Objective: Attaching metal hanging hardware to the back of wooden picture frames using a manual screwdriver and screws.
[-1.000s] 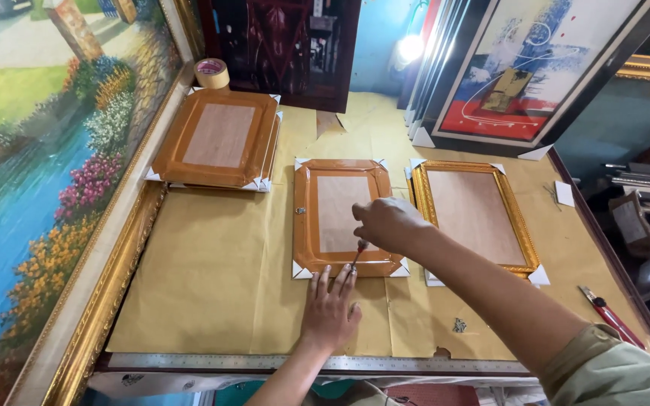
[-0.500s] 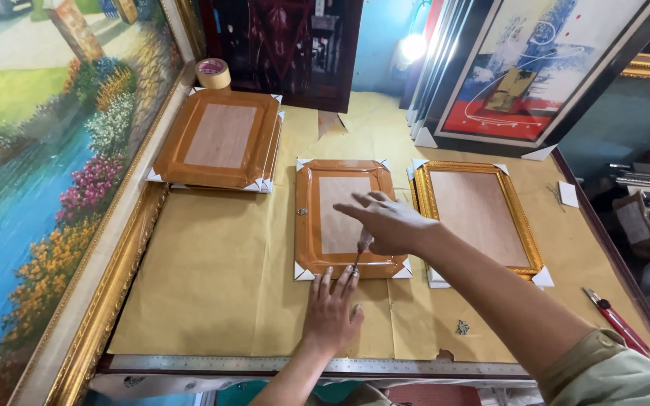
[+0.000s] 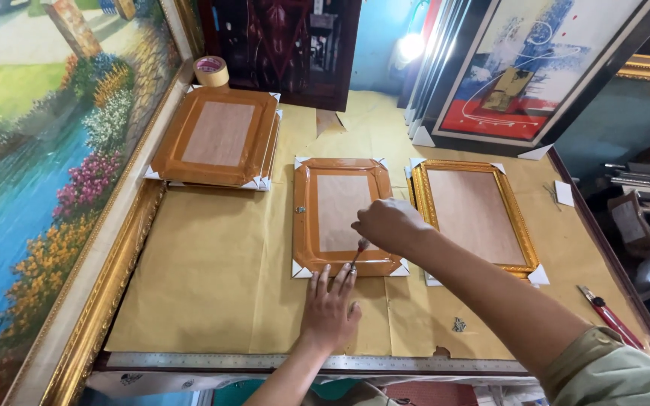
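Right hand: the right hand [image 3: 390, 224] is closed around a small screwdriver [image 3: 356, 256], whose tip is pressed at the lower edge of the middle frame.
Left hand: the left hand [image 3: 330, 307] is laid flat, fingers spread, on the brown paper [image 3: 205, 278] just below that frame; nothing is gripped.
Middle frame: an orange-brown picture frame [image 3: 338, 216] is laid face down at the table's centre, white corner guards fitted.
Gold frame: a gold frame [image 3: 475, 218] is placed just to its right.
Stack: orange frames [image 3: 218, 135] are stacked at the far left, a tape roll [image 3: 211, 71] behind them.
Near edge: a steel ruler [image 3: 212, 361] is laid along it.
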